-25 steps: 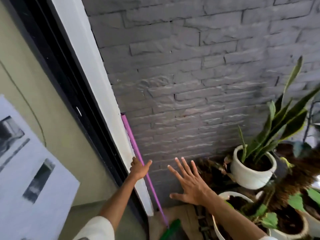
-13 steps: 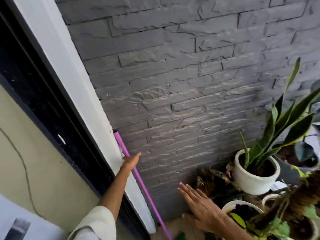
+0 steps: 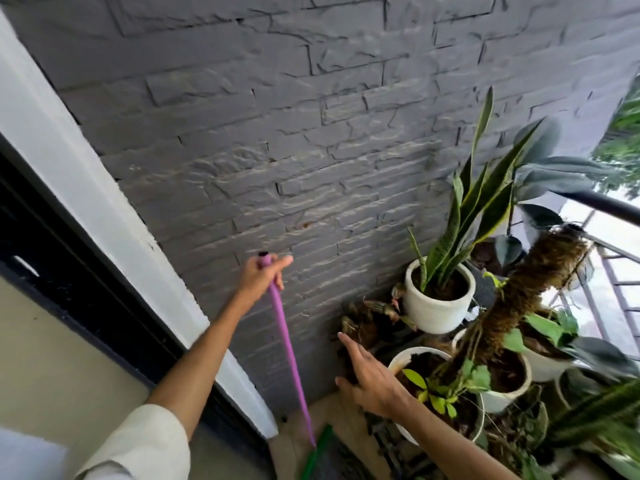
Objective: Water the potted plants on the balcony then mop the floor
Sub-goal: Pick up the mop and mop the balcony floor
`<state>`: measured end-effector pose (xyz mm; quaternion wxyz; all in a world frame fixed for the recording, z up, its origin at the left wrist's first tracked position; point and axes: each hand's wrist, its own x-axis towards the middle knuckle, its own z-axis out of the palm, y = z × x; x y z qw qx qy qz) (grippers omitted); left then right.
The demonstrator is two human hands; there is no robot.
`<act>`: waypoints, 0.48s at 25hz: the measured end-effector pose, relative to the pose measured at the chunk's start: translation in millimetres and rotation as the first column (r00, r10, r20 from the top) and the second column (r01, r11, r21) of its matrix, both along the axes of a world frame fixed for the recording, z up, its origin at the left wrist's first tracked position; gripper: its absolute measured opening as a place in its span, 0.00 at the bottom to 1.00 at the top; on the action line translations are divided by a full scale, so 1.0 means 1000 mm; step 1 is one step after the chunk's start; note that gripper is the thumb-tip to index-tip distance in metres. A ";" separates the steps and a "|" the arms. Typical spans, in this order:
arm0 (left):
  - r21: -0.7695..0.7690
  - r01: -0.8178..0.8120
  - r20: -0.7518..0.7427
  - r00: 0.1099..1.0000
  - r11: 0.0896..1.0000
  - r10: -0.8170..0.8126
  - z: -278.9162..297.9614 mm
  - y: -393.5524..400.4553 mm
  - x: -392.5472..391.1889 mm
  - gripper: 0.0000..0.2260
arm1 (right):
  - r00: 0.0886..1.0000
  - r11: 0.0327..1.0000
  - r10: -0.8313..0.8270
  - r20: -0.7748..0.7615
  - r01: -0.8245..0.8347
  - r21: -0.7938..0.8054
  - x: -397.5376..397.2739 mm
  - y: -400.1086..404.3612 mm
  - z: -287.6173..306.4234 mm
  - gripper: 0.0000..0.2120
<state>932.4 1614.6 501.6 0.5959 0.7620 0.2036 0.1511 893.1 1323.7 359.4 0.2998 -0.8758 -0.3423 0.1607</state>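
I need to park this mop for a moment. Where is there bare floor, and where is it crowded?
Free: the floor strip along the grey brick wall, between the white door frame and the nearest white pot. Crowded: the railing corner, packed with pots.

Purple mop handle [image 3: 289, 351] with green base [image 3: 317, 452]; grey brick wall [image 3: 311, 133]; white pot [image 3: 438, 299]; green, yellow-edged striped leaves [image 3: 474, 202].

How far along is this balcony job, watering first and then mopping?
Whether watering is done cannot be told; no watering can shows near the potted plants. In hand: the left hand grips the purple mop handle near its top; the right hand is open. The mopping itself is left.
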 end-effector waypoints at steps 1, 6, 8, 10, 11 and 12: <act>0.034 0.059 0.072 0.996 0.998 -0.061 -0.002 -0.026 -0.011 0.23 | 0.996 0.998 -0.054 -0.071 0.056 0.037 -0.006 0.000 -0.002 0.47; -0.146 0.274 0.105 0.960 0.951 -0.260 0.001 -0.169 -0.068 0.24 | 0.873 0.920 -0.256 -0.416 0.352 0.174 -0.051 -0.029 -0.008 0.58; -0.175 0.249 0.096 0.967 0.953 -0.235 -0.003 -0.213 -0.097 0.22 | 0.849 0.914 -0.250 -0.465 0.365 0.176 -0.067 -0.046 -0.013 0.60; -0.130 0.204 0.137 0.973 0.970 -0.187 -0.006 -0.246 -0.132 0.24 | 0.829 0.905 -0.218 -0.515 0.369 0.212 -0.091 -0.057 -0.014 0.60; -0.105 0.191 0.148 0.973 0.976 -0.175 -0.007 -0.262 -0.152 0.25 | 0.805 0.879 -0.234 -0.546 0.414 0.235 -0.105 -0.064 -0.017 0.60; -0.073 0.190 0.147 0.973 0.979 -0.178 -0.006 -0.277 -0.172 0.25 | 0.766 0.845 -0.254 -0.591 0.473 0.250 -0.118 -0.070 -0.018 0.59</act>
